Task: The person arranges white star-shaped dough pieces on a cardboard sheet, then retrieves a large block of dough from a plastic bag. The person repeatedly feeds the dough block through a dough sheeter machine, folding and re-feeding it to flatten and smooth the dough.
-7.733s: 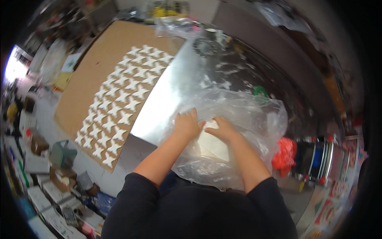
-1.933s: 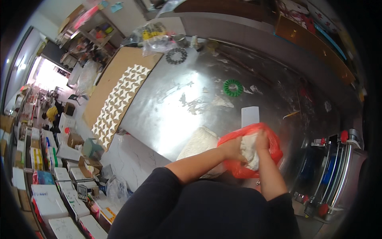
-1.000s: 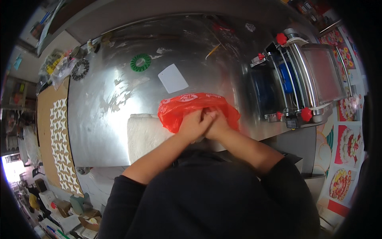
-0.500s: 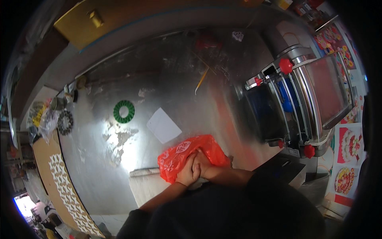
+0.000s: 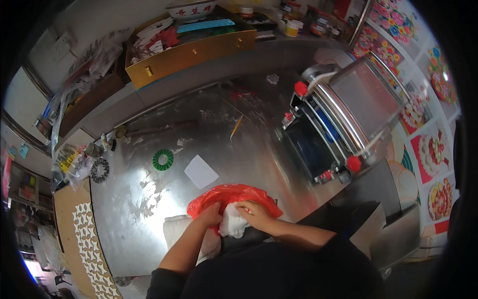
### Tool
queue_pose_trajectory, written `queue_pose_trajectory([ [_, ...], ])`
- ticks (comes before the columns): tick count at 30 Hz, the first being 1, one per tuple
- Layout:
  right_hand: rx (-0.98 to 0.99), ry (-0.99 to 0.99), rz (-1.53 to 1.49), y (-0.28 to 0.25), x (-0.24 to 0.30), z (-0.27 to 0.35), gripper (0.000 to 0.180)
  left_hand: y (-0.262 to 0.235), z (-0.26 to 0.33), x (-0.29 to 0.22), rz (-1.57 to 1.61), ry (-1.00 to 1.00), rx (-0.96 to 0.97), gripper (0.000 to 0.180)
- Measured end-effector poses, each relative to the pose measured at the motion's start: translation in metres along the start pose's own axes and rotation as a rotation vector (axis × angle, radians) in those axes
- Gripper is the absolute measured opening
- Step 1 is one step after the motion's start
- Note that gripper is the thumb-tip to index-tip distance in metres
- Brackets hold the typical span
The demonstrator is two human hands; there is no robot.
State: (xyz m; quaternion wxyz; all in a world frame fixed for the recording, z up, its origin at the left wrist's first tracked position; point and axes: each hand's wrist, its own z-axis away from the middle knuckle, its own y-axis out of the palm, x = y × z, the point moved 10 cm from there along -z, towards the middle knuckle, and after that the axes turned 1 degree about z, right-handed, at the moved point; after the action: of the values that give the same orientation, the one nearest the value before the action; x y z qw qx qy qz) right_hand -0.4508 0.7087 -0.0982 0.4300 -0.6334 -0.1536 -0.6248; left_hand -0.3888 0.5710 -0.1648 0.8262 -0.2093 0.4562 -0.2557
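Observation:
A red plastic bag [image 5: 231, 191] lies opened at the near edge of the steel table. A soft-looking white lump [image 5: 232, 222] shows in its mouth; whether it is dough or wrapped in thin film I cannot tell. My left hand [image 5: 211, 215] is closed on the bag's left side, beside the lump, its fingertips partly hidden. My right hand [image 5: 258, 217] curls over the lump's upper right, thumb and fingers pinching at it. Left of the bag, partly under my left forearm, is a folded pale cloth [image 5: 179, 231].
Beyond the bag lie a white scraper-like sheet [image 5: 201, 171], a green ring [image 5: 163, 159] and a thin yellow tool [image 5: 237, 126]. A roller machine [image 5: 343, 122] with red knobs stands at right. White star-shaped pieces cover a brown board [image 5: 69, 219] at left. A gold box [image 5: 191, 55] sits behind.
My hands, together on the bag before, have moved apart. The bag has been opened toward me, and the white lump now shows. My view has tilted up toward the back shelf.

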Motion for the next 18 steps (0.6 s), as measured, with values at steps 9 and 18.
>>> queue_pose_trajectory([
  [9,0.083,0.519,-1.027,0.025,-0.073,0.108,0.057,0.006,0.039,-0.088,-0.08,0.309,0.091,0.023],
  [18,0.194,0.261,-1.438,0.003,-0.017,0.081,0.064,-0.054,0.141,-0.185,0.758,0.372,-0.269,0.021],
])
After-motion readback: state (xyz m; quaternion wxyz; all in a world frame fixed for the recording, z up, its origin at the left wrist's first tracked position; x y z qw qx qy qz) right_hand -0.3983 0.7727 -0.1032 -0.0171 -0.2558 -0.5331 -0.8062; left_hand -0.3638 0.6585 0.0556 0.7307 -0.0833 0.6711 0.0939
